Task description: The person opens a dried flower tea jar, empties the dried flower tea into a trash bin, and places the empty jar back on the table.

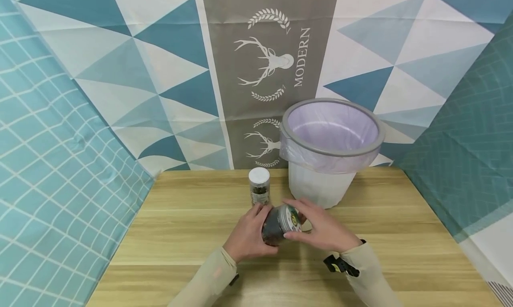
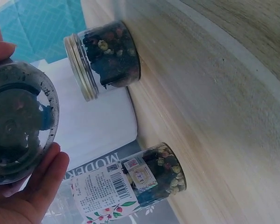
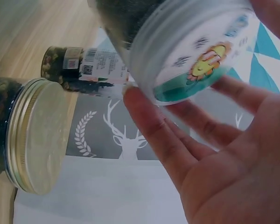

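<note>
A clear jar with dark contents (image 1: 272, 227) is held tilted above the table by my left hand (image 1: 249, 235), its fingers and thumb round the body. Its whitish lid (image 1: 292, 218), printed with a yellow flower and green, faces right. Fingers and thumb of my right hand (image 1: 326, 229) grip the lid's rim. Behind the left hand stands a taller labelled jar (image 1: 259, 189) with a white cap, holding dried flowers or tea. Both wrist views also show a gold-lidded jar (image 2: 112, 56) of dark dried pieces, mostly hidden behind the right hand in the head view.
A white bin (image 1: 316, 184) with a lilac liner and grey rim stands at the back right of the wooden table (image 1: 188, 227). Patterned cloth (image 1: 176, 62) hangs behind, with blue-green sheets at both sides.
</note>
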Available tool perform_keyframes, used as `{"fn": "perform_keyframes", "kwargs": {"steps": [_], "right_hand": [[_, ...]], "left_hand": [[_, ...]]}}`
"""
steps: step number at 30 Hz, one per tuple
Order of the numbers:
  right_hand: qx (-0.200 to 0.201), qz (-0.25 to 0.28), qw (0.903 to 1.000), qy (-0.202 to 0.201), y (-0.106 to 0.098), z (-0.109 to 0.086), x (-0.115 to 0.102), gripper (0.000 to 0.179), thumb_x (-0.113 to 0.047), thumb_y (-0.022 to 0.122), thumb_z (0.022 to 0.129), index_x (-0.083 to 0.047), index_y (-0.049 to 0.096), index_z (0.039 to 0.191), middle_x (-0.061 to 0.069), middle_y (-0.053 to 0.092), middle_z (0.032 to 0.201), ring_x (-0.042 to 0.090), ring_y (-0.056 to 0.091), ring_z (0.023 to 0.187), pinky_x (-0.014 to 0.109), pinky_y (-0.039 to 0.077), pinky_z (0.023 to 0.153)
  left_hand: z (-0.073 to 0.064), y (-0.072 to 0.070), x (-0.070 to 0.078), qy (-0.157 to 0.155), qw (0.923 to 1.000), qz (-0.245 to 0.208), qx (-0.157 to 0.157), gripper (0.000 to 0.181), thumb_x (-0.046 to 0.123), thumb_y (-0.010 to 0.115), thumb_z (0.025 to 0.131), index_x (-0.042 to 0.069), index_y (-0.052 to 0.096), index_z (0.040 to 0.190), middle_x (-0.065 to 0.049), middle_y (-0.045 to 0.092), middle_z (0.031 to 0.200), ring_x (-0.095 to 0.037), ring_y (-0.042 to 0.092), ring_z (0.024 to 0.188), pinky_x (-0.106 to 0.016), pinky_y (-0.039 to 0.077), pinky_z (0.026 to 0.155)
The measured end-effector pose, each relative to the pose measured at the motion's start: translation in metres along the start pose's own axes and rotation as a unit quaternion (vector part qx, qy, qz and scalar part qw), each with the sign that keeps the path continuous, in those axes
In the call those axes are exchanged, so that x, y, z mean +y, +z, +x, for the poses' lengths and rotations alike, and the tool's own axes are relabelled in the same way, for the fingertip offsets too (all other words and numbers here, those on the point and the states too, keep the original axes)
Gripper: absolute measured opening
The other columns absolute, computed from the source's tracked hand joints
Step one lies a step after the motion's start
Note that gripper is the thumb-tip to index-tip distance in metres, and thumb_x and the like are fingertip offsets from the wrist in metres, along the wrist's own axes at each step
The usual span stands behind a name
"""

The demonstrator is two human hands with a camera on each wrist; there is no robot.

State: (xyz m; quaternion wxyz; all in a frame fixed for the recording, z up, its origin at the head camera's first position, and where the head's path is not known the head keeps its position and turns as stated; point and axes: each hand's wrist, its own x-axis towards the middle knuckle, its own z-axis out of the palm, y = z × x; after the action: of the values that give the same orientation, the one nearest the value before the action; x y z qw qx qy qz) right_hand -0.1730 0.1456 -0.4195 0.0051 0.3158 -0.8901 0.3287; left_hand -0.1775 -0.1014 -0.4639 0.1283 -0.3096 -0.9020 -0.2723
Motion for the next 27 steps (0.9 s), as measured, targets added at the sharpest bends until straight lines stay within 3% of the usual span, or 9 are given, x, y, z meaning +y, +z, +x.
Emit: {"fn": "perform_keyframes", "kwargs": {"steps": [6,11,14,20,27], "right_hand": [[0.007,0.012,0.9996,-0.023,-0.002,-0.001,0.0,0.085,-0.048,0.08,0.088,-0.03,0.038,0.16,0.006,0.05,0.148,0.028,0.059,0.128,0.057,0.052,0.102],[0.021,-0.021,0.9993,0.021,0.001,0.001,-0.005,0.082,-0.059,0.074,0.089,-0.024,0.044,0.157,0.007,0.057,0.14,0.025,0.063,0.115,0.048,0.055,0.093],[0.014,-0.028,0.9992,0.026,0.0,0.001,-0.006,0.08,-0.06,0.075,0.088,-0.023,0.049,0.154,0.006,0.059,0.137,0.023,0.063,0.112,0.046,0.055,0.091],[0.008,-0.02,0.9996,-0.019,-0.007,-0.002,-0.004,0.08,-0.052,0.082,0.084,-0.027,0.048,0.153,0.002,0.057,0.137,0.02,0.062,0.115,0.049,0.056,0.093],[0.013,0.003,0.9978,-0.066,-0.014,-0.003,-0.004,0.081,-0.032,0.091,0.078,-0.029,0.052,0.149,-0.003,0.054,0.141,0.019,0.059,0.123,0.048,0.056,0.098]], "left_hand": [[0.0,-0.001,0.0,-0.011,0.9999,0.0,-0.005,0.095,0.037,0.095,0.059,0.009,0.055,0.14,-0.005,0.059,0.12,-0.015,0.062,0.095,-0.034,0.06,0.082],[0.0,-0.002,0.0,-0.01,0.9999,0.002,-0.007,0.094,0.037,0.095,0.059,0.01,0.056,0.139,-0.005,0.059,0.119,-0.014,0.061,0.093,-0.033,0.06,0.081],[0.0,-0.001,0.0,-0.004,0.9999,0.004,-0.008,0.094,0.037,0.096,0.058,0.01,0.056,0.139,-0.004,0.059,0.118,-0.014,0.061,0.092,-0.032,0.059,0.079],[0.002,0.0,0.001,0.002,1.0,-0.001,-0.008,0.095,0.037,0.096,0.057,0.011,0.055,0.139,-0.004,0.059,0.117,-0.013,0.061,0.092,-0.033,0.059,0.078],[0.001,-0.001,0.0,-0.008,0.9996,-0.021,-0.019,0.094,0.036,0.094,0.059,0.011,0.055,0.14,-0.004,0.059,0.119,-0.015,0.062,0.094,-0.034,0.059,0.081]]}}
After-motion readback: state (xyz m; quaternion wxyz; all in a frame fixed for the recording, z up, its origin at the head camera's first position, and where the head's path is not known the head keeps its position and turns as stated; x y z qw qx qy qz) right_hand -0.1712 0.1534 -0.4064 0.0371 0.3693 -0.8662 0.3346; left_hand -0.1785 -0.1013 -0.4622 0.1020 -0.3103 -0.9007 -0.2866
